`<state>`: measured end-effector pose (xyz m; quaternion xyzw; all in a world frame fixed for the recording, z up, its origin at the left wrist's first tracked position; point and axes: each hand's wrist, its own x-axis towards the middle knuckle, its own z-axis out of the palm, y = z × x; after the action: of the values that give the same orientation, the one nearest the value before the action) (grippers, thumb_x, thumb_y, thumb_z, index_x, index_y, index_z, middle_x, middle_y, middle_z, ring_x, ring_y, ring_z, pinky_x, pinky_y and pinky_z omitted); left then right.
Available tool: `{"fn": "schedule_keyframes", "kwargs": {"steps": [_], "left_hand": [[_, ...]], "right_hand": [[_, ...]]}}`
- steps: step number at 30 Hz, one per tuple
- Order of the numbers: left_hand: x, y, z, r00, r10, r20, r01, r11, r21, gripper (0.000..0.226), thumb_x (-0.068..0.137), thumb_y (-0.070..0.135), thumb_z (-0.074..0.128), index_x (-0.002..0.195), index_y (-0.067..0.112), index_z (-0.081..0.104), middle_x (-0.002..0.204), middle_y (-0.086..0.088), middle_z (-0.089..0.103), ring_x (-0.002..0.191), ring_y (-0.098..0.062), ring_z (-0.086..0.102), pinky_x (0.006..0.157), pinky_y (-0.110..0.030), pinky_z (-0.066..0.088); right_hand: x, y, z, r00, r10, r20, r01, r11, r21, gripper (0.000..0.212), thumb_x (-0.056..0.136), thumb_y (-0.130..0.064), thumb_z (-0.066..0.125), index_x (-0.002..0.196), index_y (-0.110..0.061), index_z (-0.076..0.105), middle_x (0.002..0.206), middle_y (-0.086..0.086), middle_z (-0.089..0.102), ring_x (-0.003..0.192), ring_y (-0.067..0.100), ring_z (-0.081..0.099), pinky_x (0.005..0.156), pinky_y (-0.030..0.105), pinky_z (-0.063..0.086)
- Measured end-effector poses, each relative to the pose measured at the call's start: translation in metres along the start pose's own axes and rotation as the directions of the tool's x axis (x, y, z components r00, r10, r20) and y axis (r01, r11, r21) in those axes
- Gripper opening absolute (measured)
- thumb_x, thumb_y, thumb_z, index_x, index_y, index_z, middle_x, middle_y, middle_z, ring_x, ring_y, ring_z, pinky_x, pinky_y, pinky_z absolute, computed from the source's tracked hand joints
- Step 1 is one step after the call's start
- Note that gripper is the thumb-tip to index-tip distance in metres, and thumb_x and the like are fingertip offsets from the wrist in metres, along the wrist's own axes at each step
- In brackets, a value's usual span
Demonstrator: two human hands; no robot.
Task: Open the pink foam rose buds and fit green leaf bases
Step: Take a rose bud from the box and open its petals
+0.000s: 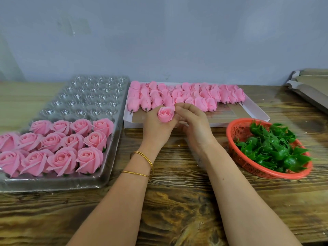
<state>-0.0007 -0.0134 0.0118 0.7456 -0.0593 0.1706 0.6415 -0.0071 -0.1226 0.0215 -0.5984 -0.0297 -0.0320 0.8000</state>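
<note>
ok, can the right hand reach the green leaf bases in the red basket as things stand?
Probably yes. The red basket sits open-topped on the right hand's own side, bare table between, leaf bases heaped on top. That hand is at the rose bud the left hand holds.
</note>
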Motion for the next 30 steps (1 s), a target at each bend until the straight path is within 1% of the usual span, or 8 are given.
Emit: {"fn": "schedule_keyframes", "kwargs": {"steps": [4, 10, 13, 15, 19, 24, 27, 30], "left_hand": [[-0.0029, 0.0019, 0.0019, 0.998, 0.02, 0.058, -0.022, 0.999, 0.029, 0.012, 0.081, 0.013, 0.075, 0.078, 0.006, 0.065, 0.075, -0.017, 0.068, 0.073, -0.035, 0.065, 0.066, -0.051, 0.055], [-0.0041, 0.002, 0.0019, 0.995, 0.05, 0.084, -0.058, 0.993, 0.099, 0.031, 0.08, 0.003, 0.068, 0.068, 0.029, 0.056, 0.065, 0.01, 0.06, 0.062, -0.001, 0.055, 0.059, -0.021, 0.047], [-0.0046, 0.0053, 0.0024, 0.993, 0.057, 0.107, -0.073, 0.986, 0.15, 0.032, 0.081, 0.008, 0.068, 0.067, 0.033, 0.055, 0.067, 0.013, 0.06, 0.065, -0.002, 0.057, 0.055, -0.012, 0.044], [-0.0033, 0.0044, 0.0018, 0.994, 0.06, 0.096, -0.074, 0.986, 0.15, 0.031, 0.083, 0.011, 0.069, 0.066, 0.034, 0.056, 0.066, 0.012, 0.061, 0.066, -0.005, 0.059, 0.057, -0.015, 0.048], [-0.0011, 0.0009, 0.0021, 0.998, 0.006, 0.055, -0.012, 0.995, 0.099, 0.015, 0.086, 0.017, 0.068, 0.072, 0.014, 0.064, 0.069, -0.005, 0.067, 0.068, -0.025, 0.065, 0.064, -0.045, 0.057], [0.0016, 0.0015, -0.0003, 0.999, -0.015, -0.041, 0.015, 1.0, -0.003, 0.029, 0.083, 0.024, 0.074, 0.06, 0.025, 0.057, 0.055, 0.01, 0.057, 0.055, -0.006, 0.052, 0.054, -0.029, 0.047], [0.0023, 0.0009, 0.0003, 0.995, -0.064, -0.08, 0.059, 0.997, -0.059, 0.02, 0.084, 0.026, 0.074, 0.068, 0.024, 0.061, 0.067, 0.007, 0.062, 0.065, -0.008, 0.058, 0.059, -0.025, 0.05], [0.0027, 0.0011, 0.0022, 0.985, -0.142, -0.102, 0.123, 0.978, -0.171, 0.02, 0.082, 0.023, 0.075, 0.069, 0.021, 0.061, 0.065, 0.005, 0.063, 0.062, -0.009, 0.061, 0.057, -0.024, 0.05]], "right_hand": [[-0.002, 0.0, -0.0005, 1.0, -0.014, -0.005, 0.013, 0.996, -0.085, 0.031, 0.069, -0.03, 0.075, 0.097, -0.018, 0.07, 0.096, 0.006, 0.07, 0.094, 0.02, 0.066, 0.079, 0.031, 0.052], [-0.0026, 0.0031, 0.0017, 1.0, -0.013, -0.016, 0.01, 0.979, -0.205, 0.041, 0.065, -0.03, 0.079, 0.102, -0.015, 0.07, 0.103, 0.014, 0.072, 0.102, 0.026, 0.068, 0.085, 0.035, 0.056], [-0.003, 0.0048, 0.0019, 1.0, 0.01, 0.011, -0.007, 0.976, -0.217, 0.042, 0.064, -0.027, 0.078, 0.104, -0.014, 0.069, 0.097, 0.012, 0.073, 0.093, 0.02, 0.07, 0.078, 0.03, 0.056], [-0.0032, 0.0055, 0.0021, 1.0, 0.011, 0.006, -0.009, 0.976, -0.218, 0.04, 0.065, -0.028, 0.078, 0.101, -0.014, 0.07, 0.095, 0.011, 0.073, 0.091, 0.017, 0.07, 0.077, 0.029, 0.054], [-0.0011, 0.0057, 0.0026, 1.0, 0.023, -0.007, -0.024, 0.992, -0.125, 0.023, 0.075, -0.03, 0.07, 0.09, -0.014, 0.073, 0.088, 0.009, 0.073, 0.083, 0.017, 0.069, 0.068, 0.029, 0.054], [0.0035, 0.0066, 0.0005, 0.998, 0.061, -0.029, -0.062, 0.998, -0.009, 0.021, 0.065, -0.019, 0.056, 0.075, -0.019, 0.075, 0.09, 0.005, 0.073, 0.082, 0.012, 0.068, 0.071, 0.029, 0.054], [0.0004, 0.0072, 0.0004, 0.999, 0.037, -0.005, -0.037, 0.994, -0.099, 0.039, 0.054, -0.002, 0.054, 0.089, -0.009, 0.07, 0.09, 0.015, 0.07, 0.09, 0.028, 0.067, 0.085, 0.044, 0.055], [-0.0054, 0.0075, 0.0035, 0.994, 0.018, 0.105, 0.004, 0.979, -0.203, 0.048, 0.06, 0.018, 0.058, 0.102, -0.004, 0.063, 0.092, 0.018, 0.065, 0.09, 0.028, 0.063, 0.081, 0.051, 0.054]]}}
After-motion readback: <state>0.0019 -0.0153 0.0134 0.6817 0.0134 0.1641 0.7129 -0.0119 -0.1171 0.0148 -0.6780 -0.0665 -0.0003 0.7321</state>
